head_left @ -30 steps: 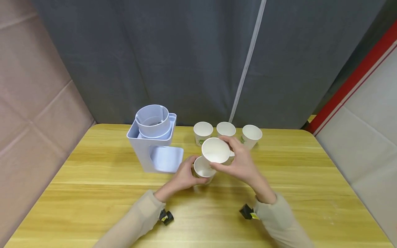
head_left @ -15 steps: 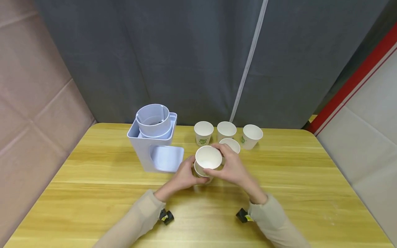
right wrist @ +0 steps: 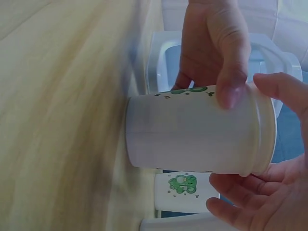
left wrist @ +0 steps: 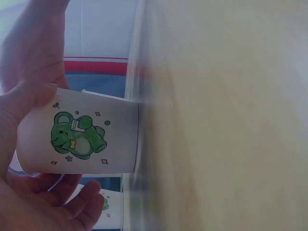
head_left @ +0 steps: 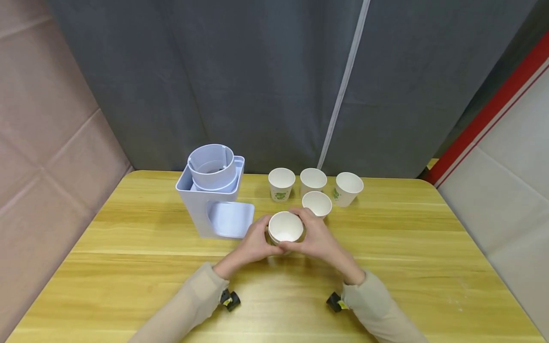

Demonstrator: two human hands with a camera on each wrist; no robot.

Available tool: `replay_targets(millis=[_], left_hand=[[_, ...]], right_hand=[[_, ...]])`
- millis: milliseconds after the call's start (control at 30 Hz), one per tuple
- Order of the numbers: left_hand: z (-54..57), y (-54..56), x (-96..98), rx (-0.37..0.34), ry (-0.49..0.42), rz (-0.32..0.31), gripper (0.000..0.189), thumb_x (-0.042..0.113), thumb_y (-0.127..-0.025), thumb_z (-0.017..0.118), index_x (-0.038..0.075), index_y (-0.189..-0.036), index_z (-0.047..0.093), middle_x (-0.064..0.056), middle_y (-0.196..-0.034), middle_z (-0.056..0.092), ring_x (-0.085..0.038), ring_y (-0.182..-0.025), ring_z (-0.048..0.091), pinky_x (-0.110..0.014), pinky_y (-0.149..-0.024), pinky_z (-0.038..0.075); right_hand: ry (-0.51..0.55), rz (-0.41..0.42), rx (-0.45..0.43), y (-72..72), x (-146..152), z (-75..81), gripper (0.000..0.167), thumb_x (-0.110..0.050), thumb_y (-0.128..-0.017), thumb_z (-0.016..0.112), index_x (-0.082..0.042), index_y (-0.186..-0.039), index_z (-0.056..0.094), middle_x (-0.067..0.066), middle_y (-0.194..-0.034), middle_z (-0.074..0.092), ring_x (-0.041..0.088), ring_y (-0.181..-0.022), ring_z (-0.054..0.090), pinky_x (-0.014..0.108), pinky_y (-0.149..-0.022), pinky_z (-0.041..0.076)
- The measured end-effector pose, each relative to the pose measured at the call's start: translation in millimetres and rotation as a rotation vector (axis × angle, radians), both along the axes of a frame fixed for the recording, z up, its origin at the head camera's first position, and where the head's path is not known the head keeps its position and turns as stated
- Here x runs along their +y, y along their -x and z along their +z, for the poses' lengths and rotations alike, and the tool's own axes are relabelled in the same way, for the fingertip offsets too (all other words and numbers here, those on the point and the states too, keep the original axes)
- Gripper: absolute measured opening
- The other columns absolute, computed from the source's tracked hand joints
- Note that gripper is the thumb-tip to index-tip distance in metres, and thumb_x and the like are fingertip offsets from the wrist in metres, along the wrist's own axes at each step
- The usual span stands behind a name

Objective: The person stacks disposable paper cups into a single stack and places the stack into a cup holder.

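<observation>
Two white paper cups stand nested upright on the wooden table. My left hand [head_left: 256, 243] holds the outer cup [left wrist: 96, 132], which carries a green cartoon animal print in the left wrist view. Seated inside it is the inner cup [head_left: 285, 226], its rim just above the outer one. My right hand [head_left: 316, 237] grips this inner cup by the rim, thumb on the near side and fingers on the far side. In the right wrist view, the left thumb presses the outer cup's wall and the two rims show as a double edge.
Behind the hands stand several more paper cups, one [head_left: 317, 204] close behind the right hand and one [head_left: 281, 184] at the back left of the group. A pale blue plastic holder [head_left: 201, 209] with a round tube [head_left: 211, 178] is left of them. A grey curtain [head_left: 257, 85] hangs behind the table [head_left: 429, 247].
My right hand has moved left and down, lowering its cup into the one my left hand holds. The cup behind it has come into fuller view. My left hand has stayed in place.
</observation>
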State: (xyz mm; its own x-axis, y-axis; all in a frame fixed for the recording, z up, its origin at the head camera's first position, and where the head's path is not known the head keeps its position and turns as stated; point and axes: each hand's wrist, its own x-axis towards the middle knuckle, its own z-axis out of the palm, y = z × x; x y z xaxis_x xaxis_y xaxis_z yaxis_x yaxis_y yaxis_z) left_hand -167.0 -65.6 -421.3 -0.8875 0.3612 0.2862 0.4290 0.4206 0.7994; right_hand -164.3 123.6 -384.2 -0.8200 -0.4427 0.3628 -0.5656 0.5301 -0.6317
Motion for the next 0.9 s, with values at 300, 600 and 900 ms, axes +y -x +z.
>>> replay_targets(millis=[300,600,900], left_hand=[[0.2,-0.7,-0.1,-0.015,-0.004,0.002,0.071,0.011,-0.059,0.086,-0.006,-0.119,0.053,-0.016,-0.111,0.059,-0.028,-0.102,0.056,-0.043,-0.090,0.045],[0.5,-0.1,0.3,-0.023,-0.007,0.001,0.072,0.013,-0.059,0.086,-0.006,-0.120,0.052,-0.015,-0.112,0.059,-0.027,-0.102,0.056,-0.041,-0.090,0.045],[0.5,0.4,2.1,0.015,0.002,0.017,0.068,0.019,-0.061,0.086,-0.003,-0.117,0.055,-0.012,-0.107,0.061,-0.026,-0.097,0.058,-0.039,-0.086,0.047]], right_hand=[[-0.016,0.010,-0.018,1.5,0.2,-2.8,0.070,-0.028,-0.064,0.085,0.001,-0.119,0.055,0.013,-0.113,0.060,0.026,-0.102,0.056,0.040,-0.083,0.048],[-0.037,0.021,0.011,0.7,1.6,-1.0,0.072,-0.029,-0.064,0.085,0.002,-0.121,0.054,0.013,-0.113,0.060,0.026,-0.103,0.056,0.041,-0.084,0.048],[0.088,-0.014,0.116,6.0,11.9,5.9,0.066,-0.016,-0.065,0.085,0.005,-0.119,0.054,0.014,-0.103,0.061,0.029,-0.095,0.058,0.047,-0.079,0.051]])
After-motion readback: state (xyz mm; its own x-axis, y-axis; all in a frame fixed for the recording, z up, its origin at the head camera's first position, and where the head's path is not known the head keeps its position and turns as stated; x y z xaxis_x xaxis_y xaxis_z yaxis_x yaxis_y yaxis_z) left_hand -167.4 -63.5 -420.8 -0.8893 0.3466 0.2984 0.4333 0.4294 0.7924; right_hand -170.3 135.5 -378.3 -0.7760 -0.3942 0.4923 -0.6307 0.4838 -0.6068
